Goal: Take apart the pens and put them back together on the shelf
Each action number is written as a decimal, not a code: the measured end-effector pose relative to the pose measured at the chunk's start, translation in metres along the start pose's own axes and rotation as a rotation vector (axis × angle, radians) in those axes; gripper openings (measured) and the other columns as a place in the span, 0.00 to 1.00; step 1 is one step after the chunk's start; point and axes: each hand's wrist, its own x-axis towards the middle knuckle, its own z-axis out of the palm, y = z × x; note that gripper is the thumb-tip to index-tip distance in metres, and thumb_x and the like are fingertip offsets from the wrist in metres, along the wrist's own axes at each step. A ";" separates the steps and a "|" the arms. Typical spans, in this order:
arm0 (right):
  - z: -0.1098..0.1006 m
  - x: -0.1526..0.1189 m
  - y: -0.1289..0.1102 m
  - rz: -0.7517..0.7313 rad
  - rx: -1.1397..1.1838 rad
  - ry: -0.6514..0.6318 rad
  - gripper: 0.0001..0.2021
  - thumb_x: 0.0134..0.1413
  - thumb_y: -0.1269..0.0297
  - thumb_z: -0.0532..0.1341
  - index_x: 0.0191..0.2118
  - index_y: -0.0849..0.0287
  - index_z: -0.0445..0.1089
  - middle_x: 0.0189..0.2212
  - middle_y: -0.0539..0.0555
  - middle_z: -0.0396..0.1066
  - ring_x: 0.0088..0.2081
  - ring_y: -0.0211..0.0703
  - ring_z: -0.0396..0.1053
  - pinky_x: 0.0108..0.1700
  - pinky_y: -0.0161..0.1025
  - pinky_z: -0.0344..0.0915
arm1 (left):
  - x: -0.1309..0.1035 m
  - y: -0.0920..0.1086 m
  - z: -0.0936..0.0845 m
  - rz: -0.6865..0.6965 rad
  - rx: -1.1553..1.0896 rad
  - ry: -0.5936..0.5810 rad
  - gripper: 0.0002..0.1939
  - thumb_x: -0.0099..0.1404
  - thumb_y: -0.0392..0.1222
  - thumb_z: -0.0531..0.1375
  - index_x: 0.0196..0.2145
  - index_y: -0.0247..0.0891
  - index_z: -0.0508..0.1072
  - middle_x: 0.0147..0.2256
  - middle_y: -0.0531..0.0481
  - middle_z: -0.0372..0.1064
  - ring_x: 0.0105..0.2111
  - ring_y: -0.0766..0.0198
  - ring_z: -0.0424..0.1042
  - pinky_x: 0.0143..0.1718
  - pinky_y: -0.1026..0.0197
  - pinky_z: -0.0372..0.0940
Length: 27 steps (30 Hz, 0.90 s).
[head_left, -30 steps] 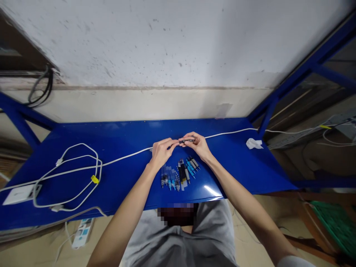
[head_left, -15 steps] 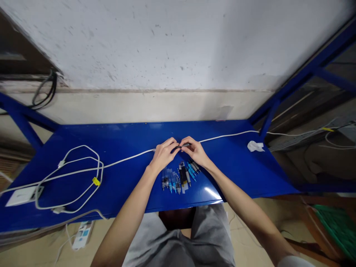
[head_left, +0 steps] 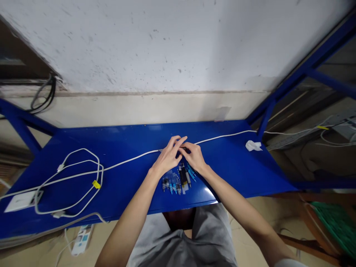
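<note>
Right now, the slim dark pen piece (head_left: 184, 148) is up over the middle of the blue table (head_left: 236, 167), mostly hidden among fingers. From where I stand, the right hand (head_left: 196, 157) has it in a narrow pinch, thumb against fingertips. The left hand (head_left: 167, 157) arches right beside it, fingers partly spread; whether its tips bear on the piece, I cannot tell. The piece looks light and stiff, probably smooth plastic, so I'd expect it to roll or slip under a loose touch; the middle of the barrel seems the place to hold, with light pressure, sparing any thin end. Just nearer the body lie the blue pens (head_left: 191, 172), partly under the right hand, then the black pen parts (head_left: 183, 178), and beside them the clear pen parts (head_left: 172, 184). Those clear ones look slick and a little brittle, best lifted singly by their sides. A white cable (head_left: 133, 157) runs across the table and passes behind the hands. Farther out, a looped cable (head_left: 89, 161) with a yellow tag (head_left: 96, 184) lies by a white adapter (head_left: 22, 201) on the left, and a crumpled tissue (head_left: 253, 145) sits near the right edge.
</note>
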 end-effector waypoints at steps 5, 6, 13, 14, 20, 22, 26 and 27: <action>-0.003 0.006 0.003 -0.025 0.014 -0.048 0.11 0.68 0.58 0.60 0.43 0.56 0.78 0.36 0.55 0.73 0.36 0.45 0.70 0.40 0.40 0.65 | 0.000 0.009 0.003 0.055 -0.058 0.034 0.48 0.61 0.26 0.57 0.73 0.48 0.42 0.69 0.36 0.43 0.68 0.46 0.55 0.66 0.41 0.62; -0.003 0.007 0.004 -0.027 0.041 -0.053 0.10 0.66 0.57 0.62 0.43 0.56 0.78 0.35 0.54 0.73 0.34 0.45 0.69 0.39 0.40 0.65 | 0.000 0.010 0.003 0.057 -0.064 0.043 0.49 0.60 0.25 0.56 0.73 0.47 0.41 0.70 0.36 0.41 0.69 0.45 0.52 0.66 0.40 0.62; -0.011 0.012 0.016 0.114 0.195 0.117 0.11 0.59 0.55 0.67 0.37 0.57 0.79 0.32 0.53 0.73 0.30 0.40 0.66 0.33 0.38 0.62 | 0.001 -0.013 -0.006 0.028 0.032 0.143 0.31 0.73 0.32 0.51 0.70 0.44 0.52 0.64 0.40 0.61 0.66 0.54 0.60 0.67 0.43 0.59; -0.012 0.013 0.018 0.138 0.214 0.138 0.11 0.59 0.55 0.67 0.37 0.58 0.79 0.32 0.53 0.74 0.30 0.40 0.66 0.33 0.37 0.62 | 0.001 -0.018 -0.008 0.011 0.067 0.164 0.26 0.75 0.36 0.52 0.68 0.43 0.57 0.60 0.41 0.66 0.63 0.54 0.63 0.68 0.42 0.57; -0.011 0.013 0.027 0.195 0.421 0.007 0.18 0.59 0.50 0.66 0.48 0.56 0.71 0.37 0.51 0.74 0.29 0.37 0.69 0.29 0.34 0.62 | -0.004 -0.035 -0.005 -0.051 0.176 0.214 0.11 0.75 0.46 0.55 0.41 0.39 0.74 0.39 0.47 0.75 0.44 0.57 0.71 0.51 0.51 0.64; -0.011 0.011 0.029 0.235 0.426 -0.036 0.17 0.61 0.47 0.64 0.43 0.57 0.70 0.31 0.49 0.73 0.22 0.35 0.66 0.25 0.34 0.60 | -0.005 -0.034 -0.002 -0.050 0.179 0.234 0.10 0.75 0.46 0.56 0.40 0.39 0.73 0.38 0.47 0.75 0.42 0.57 0.70 0.48 0.53 0.63; -0.014 0.007 0.029 0.277 0.213 -0.012 0.26 0.67 0.44 0.56 0.25 0.58 0.68 0.14 0.46 0.61 0.17 0.35 0.58 0.26 0.36 0.56 | -0.006 -0.029 0.003 -0.021 0.140 0.235 0.10 0.75 0.46 0.56 0.40 0.39 0.73 0.38 0.48 0.74 0.40 0.60 0.71 0.46 0.56 0.63; -0.015 0.007 0.029 0.263 0.195 -0.007 0.25 0.67 0.44 0.55 0.25 0.58 0.69 0.14 0.46 0.60 0.18 0.36 0.58 0.27 0.36 0.57 | -0.007 -0.029 0.003 -0.024 0.110 0.237 0.10 0.75 0.45 0.55 0.41 0.39 0.73 0.38 0.48 0.74 0.39 0.61 0.71 0.45 0.57 0.63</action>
